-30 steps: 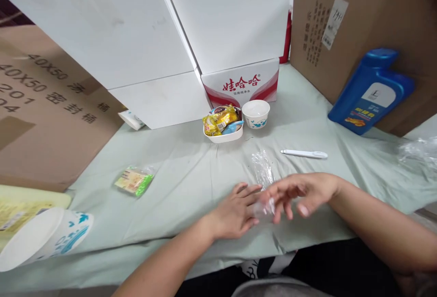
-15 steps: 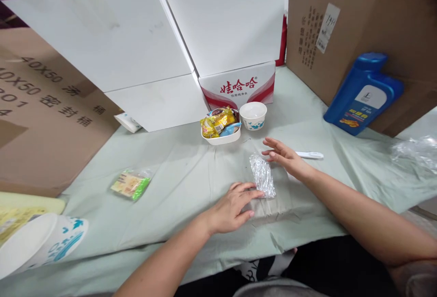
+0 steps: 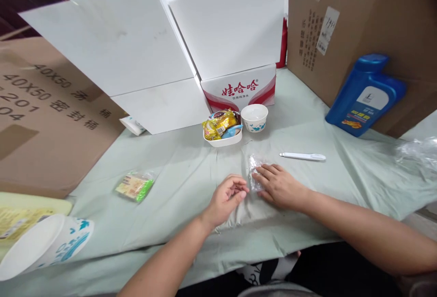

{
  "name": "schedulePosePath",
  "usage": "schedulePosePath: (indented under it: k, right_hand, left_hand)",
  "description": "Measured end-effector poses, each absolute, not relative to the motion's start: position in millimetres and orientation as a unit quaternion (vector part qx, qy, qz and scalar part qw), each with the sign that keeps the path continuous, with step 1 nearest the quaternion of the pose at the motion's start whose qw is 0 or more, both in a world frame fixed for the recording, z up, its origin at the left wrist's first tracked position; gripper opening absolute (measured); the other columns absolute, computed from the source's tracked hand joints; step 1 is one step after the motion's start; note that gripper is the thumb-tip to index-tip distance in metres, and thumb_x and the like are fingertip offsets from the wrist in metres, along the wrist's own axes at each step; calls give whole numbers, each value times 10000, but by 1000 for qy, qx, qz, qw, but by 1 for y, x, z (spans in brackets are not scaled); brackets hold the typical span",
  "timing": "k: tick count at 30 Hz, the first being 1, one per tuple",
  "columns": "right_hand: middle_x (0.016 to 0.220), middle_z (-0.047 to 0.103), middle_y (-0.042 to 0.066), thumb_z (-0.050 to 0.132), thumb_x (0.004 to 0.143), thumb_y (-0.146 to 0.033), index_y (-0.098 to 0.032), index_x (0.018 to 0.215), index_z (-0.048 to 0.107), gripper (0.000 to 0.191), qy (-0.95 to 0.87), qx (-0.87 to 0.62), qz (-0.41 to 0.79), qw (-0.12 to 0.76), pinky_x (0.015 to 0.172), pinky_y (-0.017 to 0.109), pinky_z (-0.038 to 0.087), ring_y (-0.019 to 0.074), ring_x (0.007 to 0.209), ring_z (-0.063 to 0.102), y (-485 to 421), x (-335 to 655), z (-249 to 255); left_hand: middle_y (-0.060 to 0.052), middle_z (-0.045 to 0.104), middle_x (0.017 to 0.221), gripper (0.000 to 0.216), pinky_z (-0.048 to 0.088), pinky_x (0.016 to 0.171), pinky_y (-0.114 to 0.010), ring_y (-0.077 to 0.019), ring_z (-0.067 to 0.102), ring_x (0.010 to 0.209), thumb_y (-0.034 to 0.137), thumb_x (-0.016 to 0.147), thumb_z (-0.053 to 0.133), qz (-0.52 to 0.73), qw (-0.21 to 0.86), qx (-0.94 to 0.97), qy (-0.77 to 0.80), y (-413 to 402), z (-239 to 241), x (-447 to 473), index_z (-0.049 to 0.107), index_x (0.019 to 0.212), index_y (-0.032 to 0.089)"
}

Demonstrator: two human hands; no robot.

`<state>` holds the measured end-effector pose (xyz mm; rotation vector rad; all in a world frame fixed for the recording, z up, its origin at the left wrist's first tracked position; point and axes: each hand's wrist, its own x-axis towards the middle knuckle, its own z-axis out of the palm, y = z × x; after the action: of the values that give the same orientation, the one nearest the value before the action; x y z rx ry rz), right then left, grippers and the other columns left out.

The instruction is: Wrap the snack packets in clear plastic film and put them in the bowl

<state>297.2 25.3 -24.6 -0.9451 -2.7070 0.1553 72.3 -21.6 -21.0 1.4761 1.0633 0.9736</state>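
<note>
A crinkled, clear plastic packet [image 3: 254, 174] lies flat on the cloth in front of me, partly hidden under my right hand. My right hand [image 3: 278, 185] rests palm down on it, fingers stretched out. Just left of the packet is my left hand [image 3: 227, 199], its fingers loosely curled and the thumb near them, with nothing seen in between. Beyond my right hand lies a white utility knife [image 3: 303, 156]. Farther back, a white oval bowl [image 3: 223, 142] holds several wrapped snacks [image 3: 220, 126], beside a round paper bowl [image 3: 254, 118] with a blue leaf print.
A blue bottle [image 3: 367, 96] leans by a brown carton [image 3: 348, 23] at right, near crumpled clear plastic [image 3: 418, 153]. White boxes [image 3: 228, 28] stand at the back. At left are a small green-and-yellow packet [image 3: 134, 187], a tipped paper tub [image 3: 51, 244] and another carton [image 3: 51, 119].
My right hand has come down and nearer onto the plastic packet. My left hand has drawn off the packet's near end and curled its fingers. The view has shifted slightly.
</note>
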Motion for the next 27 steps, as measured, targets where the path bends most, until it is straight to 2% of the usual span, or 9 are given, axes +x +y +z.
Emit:
schedulePosePath:
  k: [1, 3, 6, 11, 14, 18, 21, 23, 27]
  right_hand:
    - [1324, 576, 218, 505, 934, -329, -106, 1294, 578, 430, -929, -330, 47, 158, 993, 520, 418, 339, 1235, 522, 24, 296, -23]
    - [1315, 591, 199, 432, 956, -243, -123, 1291, 578, 385, -925, -315, 44, 209, 986, 505, 433, 311, 1225, 538, 19, 294, -17]
    - [1349, 563, 198, 453, 950, -242, -109, 1322, 541, 405, -940, -225, 48, 251, 975, 478, 447, 304, 1248, 514, 5, 290, -9]
    - [1244, 641, 158, 424, 959, -172, -126, 1279, 564, 352, -964, -78, 66, 246, 971, 449, 443, 257, 1194, 547, -16, 279, -12]
    - [1147, 688, 126, 418, 966, -172, -145, 1207, 599, 304, -956, -70, 99, 267, 926, 397, 469, 218, 1105, 595, -17, 276, -13]
    - [994, 702, 96, 492, 957, -255, -179, 1088, 639, 211, -924, -146, 130, 328, 810, 368, 492, 205, 934, 619, -11, 277, -8]
    - [1022, 654, 117, 570, 920, -337, -199, 963, 659, 170, -885, -246, 157, 362, 782, 380, 497, 222, 912, 597, -6, 279, -8]
    - [983, 645, 101, 591, 907, -348, -204, 885, 642, 155, -863, -279, 225, 356, 760, 346, 507, 203, 881, 605, -4, 279, -10]
    - [782, 623, 36, 570, 918, -328, -205, 808, 591, 166, -838, -312, 297, 336, 664, 287, 483, 160, 730, 593, -1, 279, -15]
  left_hand:
    - [-83, 659, 953, 355, 518, 713, -292, -184, 673, 821, 492, 825, 658, 404, 556, 561, 461, -21, -20, 72, 595, 952, 166]
    - [-68, 670, 826, 489, 508, 622, -285, -188, 683, 707, 625, 790, 631, 351, 668, 455, 473, -20, -18, 72, 588, 935, 159]
    - [-104, 703, 845, 650, 528, 650, -320, -219, 698, 735, 738, 725, 608, 294, 784, 338, 430, -20, -16, 74, 622, 977, 138]
    - [-74, 731, 888, 471, 509, 788, -306, -196, 677, 825, 477, 646, 821, 424, 700, 320, 477, -19, -17, 79, 657, 933, 142]
    - [-71, 731, 895, 458, 494, 836, -339, -217, 670, 866, 468, 664, 801, 426, 676, 357, 484, -20, -18, 83, 651, 958, 151]
    - [-51, 703, 885, 281, 468, 830, -309, -200, 634, 870, 401, 763, 705, 386, 624, 506, 453, -27, -18, 87, 659, 900, 160]
    - [-24, 672, 821, 119, 452, 738, -273, -175, 600, 800, 269, 818, 598, 317, 570, 613, 446, -33, -18, 91, 656, 839, 167]
    - [-14, 647, 765, 129, 437, 691, -260, -160, 577, 748, 206, 829, 538, 287, 537, 651, 454, -34, -18, 92, 650, 781, 165]
    - [-41, 666, 885, 85, 451, 775, -276, -187, 589, 869, 198, 762, 618, 330, 550, 613, 460, -32, -20, 92, 674, 817, 164]
